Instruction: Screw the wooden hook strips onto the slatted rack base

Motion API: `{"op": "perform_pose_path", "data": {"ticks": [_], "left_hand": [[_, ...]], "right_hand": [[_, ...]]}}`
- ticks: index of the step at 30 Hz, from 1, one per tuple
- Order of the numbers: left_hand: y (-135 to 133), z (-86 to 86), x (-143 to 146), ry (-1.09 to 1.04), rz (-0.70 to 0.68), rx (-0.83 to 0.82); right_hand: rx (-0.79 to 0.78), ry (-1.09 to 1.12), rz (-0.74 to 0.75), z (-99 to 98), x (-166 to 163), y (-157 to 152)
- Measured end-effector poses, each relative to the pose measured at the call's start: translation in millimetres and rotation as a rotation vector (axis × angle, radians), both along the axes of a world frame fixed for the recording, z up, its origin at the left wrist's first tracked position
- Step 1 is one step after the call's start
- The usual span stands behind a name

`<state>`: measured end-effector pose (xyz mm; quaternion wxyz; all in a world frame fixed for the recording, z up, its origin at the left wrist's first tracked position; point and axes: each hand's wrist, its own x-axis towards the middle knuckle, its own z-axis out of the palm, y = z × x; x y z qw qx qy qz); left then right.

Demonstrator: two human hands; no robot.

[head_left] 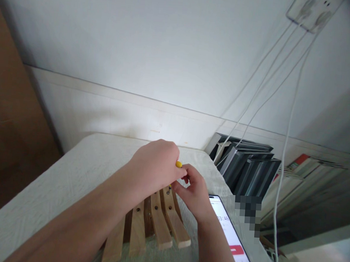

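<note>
My left hand (158,161) is closed round a slim yellow-handled tool (179,164), apparently a screwdriver. Its yellow end sticks out beside the knuckles, and most of it is hidden. A bit of yellow also shows low down, just above the wood. Close against it, my right hand (193,191) has thumb and fingers curled in a pinch; what lies between them is hidden. Below both hands is a wooden piece made of several pale slats (160,229) with dark screws or screw holes. My left forearm covers part of it.
The piece lies on a table with a pale cloth (80,172). A phone (230,233) showing a timer lies beside my right forearm. Dark folders (244,163) stand past the table's right edge. White cables (290,126) hang from a wall socket (314,13). Cardboard (13,97) is at left.
</note>
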<state>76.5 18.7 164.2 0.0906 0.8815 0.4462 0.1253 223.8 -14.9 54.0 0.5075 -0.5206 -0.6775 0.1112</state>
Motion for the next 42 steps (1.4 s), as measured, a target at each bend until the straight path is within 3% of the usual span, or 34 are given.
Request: {"op": "perform_pose_path", "data": {"ticks": [7,23,29,34,42], "left_hand": [[-0.3,-1.5,-1.0,-0.005,-0.063,0.033],[-0.9,-0.7,2.6,0.014,0.035,0.050],[3.0,-2.9,4.3,0.003,-0.032,0.045],[4.8,-2.9,3.3,-0.016,0.060,0.040],[3.8,-3.8,3.2,-0.027,-0.001,0.045]], "right_hand": [[-0.013,-0.008,0.063,2.8,0.7,-0.7],[-0.019,-0.001,0.003,1.1,2.3,-0.3],[-0.028,-0.017,0.026,0.3,2.5,0.3],[-0.037,-0.010,0.003,-1.7,4.0,0.9],[-0.022,-0.005,0.045,2.7,3.3,-1.8]]}}
